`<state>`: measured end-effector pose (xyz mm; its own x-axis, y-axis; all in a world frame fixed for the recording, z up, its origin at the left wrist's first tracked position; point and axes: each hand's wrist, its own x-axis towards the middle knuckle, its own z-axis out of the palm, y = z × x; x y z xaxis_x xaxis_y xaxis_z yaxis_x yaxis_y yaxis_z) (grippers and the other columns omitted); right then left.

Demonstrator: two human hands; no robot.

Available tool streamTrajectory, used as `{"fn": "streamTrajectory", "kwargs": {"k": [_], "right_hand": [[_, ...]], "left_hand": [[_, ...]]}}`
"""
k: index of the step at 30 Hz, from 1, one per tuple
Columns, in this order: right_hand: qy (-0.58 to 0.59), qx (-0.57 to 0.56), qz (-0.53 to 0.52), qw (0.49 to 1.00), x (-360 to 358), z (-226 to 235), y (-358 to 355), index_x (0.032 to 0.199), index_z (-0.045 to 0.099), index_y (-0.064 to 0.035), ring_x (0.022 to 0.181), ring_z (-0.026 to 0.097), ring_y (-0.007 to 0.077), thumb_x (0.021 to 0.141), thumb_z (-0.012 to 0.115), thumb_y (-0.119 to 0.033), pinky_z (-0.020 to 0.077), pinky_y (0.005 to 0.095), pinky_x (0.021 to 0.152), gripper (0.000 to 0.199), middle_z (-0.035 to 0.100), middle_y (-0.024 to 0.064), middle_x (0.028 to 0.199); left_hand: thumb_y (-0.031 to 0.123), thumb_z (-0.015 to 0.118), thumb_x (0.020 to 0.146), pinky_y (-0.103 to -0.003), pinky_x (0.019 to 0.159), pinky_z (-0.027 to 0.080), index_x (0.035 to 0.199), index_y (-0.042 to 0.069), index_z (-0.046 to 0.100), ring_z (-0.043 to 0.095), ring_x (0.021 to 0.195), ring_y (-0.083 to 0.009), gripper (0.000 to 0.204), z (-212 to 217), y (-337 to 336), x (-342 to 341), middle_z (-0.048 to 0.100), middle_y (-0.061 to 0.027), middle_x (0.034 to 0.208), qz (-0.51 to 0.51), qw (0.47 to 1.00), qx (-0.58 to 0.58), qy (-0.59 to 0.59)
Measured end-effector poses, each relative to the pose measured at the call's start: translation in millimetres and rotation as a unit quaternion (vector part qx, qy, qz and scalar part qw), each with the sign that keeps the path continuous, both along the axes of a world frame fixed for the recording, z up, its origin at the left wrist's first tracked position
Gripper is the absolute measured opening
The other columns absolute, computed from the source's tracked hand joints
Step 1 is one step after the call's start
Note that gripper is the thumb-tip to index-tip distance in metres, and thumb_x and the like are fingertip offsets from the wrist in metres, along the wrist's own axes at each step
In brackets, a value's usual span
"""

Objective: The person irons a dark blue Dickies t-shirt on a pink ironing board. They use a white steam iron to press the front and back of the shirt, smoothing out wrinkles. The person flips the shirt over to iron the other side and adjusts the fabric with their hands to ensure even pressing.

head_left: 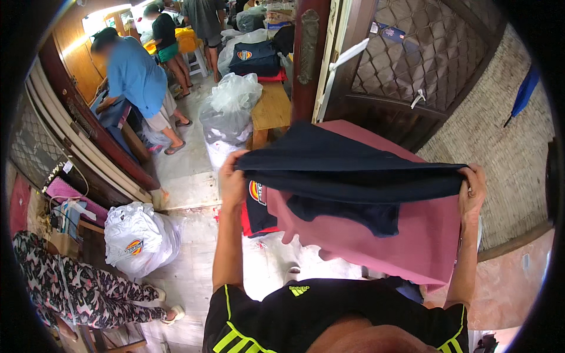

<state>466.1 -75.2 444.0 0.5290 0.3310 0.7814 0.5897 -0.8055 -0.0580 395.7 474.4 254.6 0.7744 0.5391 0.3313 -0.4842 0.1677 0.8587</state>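
While stretched flat, navy garment [347, 167] pinched between both hands [232, 176], over pink cloth [412, 235].

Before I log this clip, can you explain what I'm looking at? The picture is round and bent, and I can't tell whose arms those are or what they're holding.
This is one picture from a wide fisheye camera worn on a person's head, looking down, so edges curve and the corners go black. There is no machine: the two bare forearms rising from the lower edge belong to the wearer, whose black shirt with yellow-green stripes shows at the bottom.

The left hand and the right hand each grip one end of a dark navy garment, stretched out flat between them. Under it lies a pink cloth covering a surface.

On the tiled floor stand white plastic sacks, and a clear bag sits beside a wooden bench. Other people are nearby: one in a blue shirt bending over, one in patterned trousers at lower left.
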Motion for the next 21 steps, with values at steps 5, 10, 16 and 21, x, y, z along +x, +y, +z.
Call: {"fn": "streamTrajectory", "kwargs": {"k": [5, 10, 16, 21], "right_hand": [[-0.030, 0.019, 0.056, 0.998, -52, 9, 5, 0.086, 0.064, 0.0052, 0.090, 0.061, 0.0277, 0.073, 0.050, 0.016, 0.0486, 0.0317, 0.080, 0.021, 0.064, 0.0159, 0.096], [0.040, 0.083, 0.151, 0.984, -85, -6, 43, 0.083, 0.060, 0.0066, 0.088, 0.060, 0.0236, 0.073, 0.048, 0.016, 0.0475, 0.0287, 0.076, 0.018, 0.066, 0.0152, 0.097], [0.123, 0.160, 0.239, 0.950, -94, -2, 133, 0.088, 0.062, 0.0072, 0.086, 0.060, 0.0167, 0.077, 0.044, 0.015, 0.0471, 0.0264, 0.075, 0.023, 0.066, 0.0130, 0.098], [0.180, 0.097, 0.275, 0.939, -72, -31, 238, 0.092, 0.064, 0.0050, 0.089, 0.066, 0.0275, 0.075, 0.045, 0.012, 0.0502, 0.0325, 0.081, 0.027, 0.067, 0.0155, 0.097]], "left_hand": [[0.000, 0.067, 0.084, -0.033, 0.088, 0.051, 0.104, 0.007, 0.060, 0.058, 0.100, -0.0177, 0.022, 88, 0, -174, 0.058, -0.0066, 0.110, 0.081, 0.988, 0.039, -0.124], [0.009, 0.073, 0.085, -0.041, 0.087, 0.050, 0.083, 0.011, 0.052, 0.052, 0.093, -0.0215, 0.021, 137, -1, -297, 0.044, -0.0039, 0.097, 0.057, 0.964, -0.018, -0.260], [0.001, 0.073, 0.083, -0.037, 0.084, 0.052, 0.079, 0.011, 0.050, 0.050, 0.092, -0.0219, 0.026, 156, 37, -369, 0.040, -0.0053, 0.100, 0.121, 0.951, 0.050, -0.281], [0.012, 0.076, 0.084, -0.035, 0.087, 0.050, 0.078, 0.012, 0.054, 0.051, 0.095, -0.0214, 0.024, 108, 131, -389, 0.047, -0.0060, 0.106, 0.206, 0.959, 0.080, -0.178]]}}
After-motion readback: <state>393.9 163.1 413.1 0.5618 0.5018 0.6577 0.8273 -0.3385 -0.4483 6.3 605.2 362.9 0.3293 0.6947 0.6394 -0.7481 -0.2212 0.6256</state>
